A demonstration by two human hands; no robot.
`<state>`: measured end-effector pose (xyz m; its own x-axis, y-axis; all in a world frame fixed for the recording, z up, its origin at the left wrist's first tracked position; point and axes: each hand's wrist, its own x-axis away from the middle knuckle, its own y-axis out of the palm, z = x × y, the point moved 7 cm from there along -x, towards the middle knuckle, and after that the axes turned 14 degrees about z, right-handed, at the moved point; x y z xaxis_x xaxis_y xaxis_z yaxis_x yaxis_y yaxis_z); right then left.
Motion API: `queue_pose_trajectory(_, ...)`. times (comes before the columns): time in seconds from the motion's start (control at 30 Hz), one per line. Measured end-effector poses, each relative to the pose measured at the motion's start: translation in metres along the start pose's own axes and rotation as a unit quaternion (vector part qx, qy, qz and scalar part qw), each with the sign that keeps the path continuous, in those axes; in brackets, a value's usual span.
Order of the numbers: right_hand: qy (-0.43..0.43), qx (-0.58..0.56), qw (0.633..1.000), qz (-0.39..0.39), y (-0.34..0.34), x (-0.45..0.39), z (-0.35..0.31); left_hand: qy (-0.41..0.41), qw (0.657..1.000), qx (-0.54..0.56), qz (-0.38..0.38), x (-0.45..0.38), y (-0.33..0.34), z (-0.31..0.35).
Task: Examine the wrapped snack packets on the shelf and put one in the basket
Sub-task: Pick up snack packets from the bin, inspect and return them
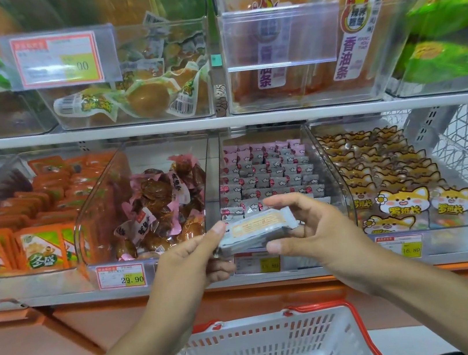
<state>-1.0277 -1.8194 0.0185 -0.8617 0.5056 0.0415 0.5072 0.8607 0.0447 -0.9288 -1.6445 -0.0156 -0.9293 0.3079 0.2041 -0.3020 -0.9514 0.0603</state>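
The packet (257, 230) is in the air before the shelf bin (271, 171), above the basket (269, 342). You hold it at both ends, so turn it slowly to read the label and keep it level. Your left hand (191, 262) pinches one end with the thumb; your right hand (313, 226) holds the other, its fingers (288, 201) curved over the top.

We see orange packets (41, 248) in the lower left bin, brown pink-wrapped snacks (159, 206) beside them, fox-print packets (403, 200) to the right, and a 29.90 price tag (121, 276).
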Motion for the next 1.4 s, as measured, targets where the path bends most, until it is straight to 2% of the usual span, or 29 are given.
queue_pose_trajectory(0.1, -0.017, 0.016, 1.000, 0.016, 0.000, 0.001, -0.001, -0.012, 1.000, 0.012, 0.005, 0.000, 0.001, 0.000)
queue_pose_trajectory(0.27, 0.024, -0.049, 0.996, 0.071, -0.005, -0.004, 0.007, 0.062, 0.998, 0.028, 0.003, 0.005, -0.001, 0.012)
queue_pose_trajectory(0.4, 0.057, -0.080, 0.991, 0.093, -0.008, -0.007, 0.012, 0.105, 0.994, 0.007, 0.042, 0.007, -0.004, 0.019)
queue_pose_trajectory(0.5, 0.084, -0.129, 0.982, 0.108, -0.011, -0.010, 0.014, 0.086, 0.995, 0.022, 0.047, 0.002, -0.005, 0.015)
queue_pose_trajectory(0.63, 0.135, -0.207, 0.958, 0.145, -0.014, -0.014, 0.021, 0.018, 0.997, 0.067, 0.044, -0.004, -0.002, 0.004)
queue_pose_trajectory(0.73, 0.162, -0.239, 0.944, 0.162, -0.014, -0.013, 0.027, 0.004, 0.994, 0.080, 0.071, -0.009, -0.004, 0.000)
queue_pose_trajectory(0.87, 0.157, -0.261, 0.940, 0.153, -0.009, -0.017, 0.021, 0.112, 0.990, -0.008, 0.088, -0.005, -0.004, 0.013)
queue_pose_trajectory(1.0, 0.097, -0.219, 0.963, 0.124, -0.006, -0.029, 0.002, 0.144, 0.986, -0.022, 0.079, -0.002, 0.007, 0.019)
queue_pose_trajectory(1.1, 0.033, -0.211, 0.956, 0.199, -0.026, -0.051, -0.012, 0.183, 0.978, -0.090, 0.039, -0.001, 0.022, 0.021)
queue_pose_trajectory(1.13, -0.001, -0.177, 0.953, 0.246, -0.037, -0.059, -0.017, 0.218, 0.964, -0.149, 0.027, 0.001, 0.027, 0.021)
queue_pose_trajectory(1.2, -0.079, -0.030, 0.936, 0.341, -0.054, -0.076, -0.031, 0.296, 0.919, -0.261, 0.002, 0.009, 0.040, 0.023)
queue_pose_trajectory(1.23, -0.118, 0.036, 0.925, 0.361, -0.056, -0.084, -0.038, 0.326, 0.898, -0.295, -0.014, 0.013, 0.047, 0.022)
queue_pose_trajectory(1.3, -0.173, 0.097, 0.917, 0.347, -0.052, -0.103, -0.044, 0.362, 0.869, -0.334, -0.048, 0.018, 0.060, 0.019)
queue_pose_trajectory(1.4, -0.190, 0.198, 0.904, 0.328, -0.042, -0.126, -0.041, 0.378, 0.853, -0.351, -0.073, 0.021, 0.072, 0.012)
